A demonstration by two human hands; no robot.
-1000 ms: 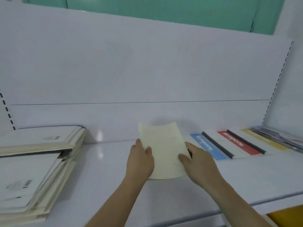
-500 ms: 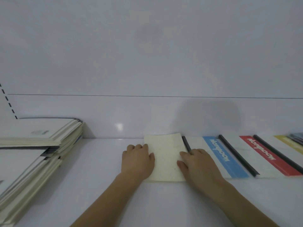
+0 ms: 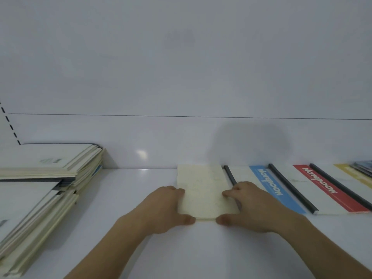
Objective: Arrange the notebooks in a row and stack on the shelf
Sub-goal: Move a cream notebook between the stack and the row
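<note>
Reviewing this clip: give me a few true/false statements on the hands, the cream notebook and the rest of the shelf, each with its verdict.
1. Both hands touch the cream notebook. True: left hand and right hand are at its sides.
2. The cream notebook is held up in the air. False: it lies flat on the shelf.
3. A blue-striped notebook lies right of the cream one. True.
4. The red-striped notebook lies left of the blue-striped one. False: it lies to its right.
5. A pile of notebooks sits at the left. True.

White shelf [image 3: 124, 198] with a cream notebook [image 3: 203, 190], blue-striped notebook [image 3: 269, 188], red-striped notebook [image 3: 320, 186] and 2 left stacks [image 3: 40, 178].
</note>
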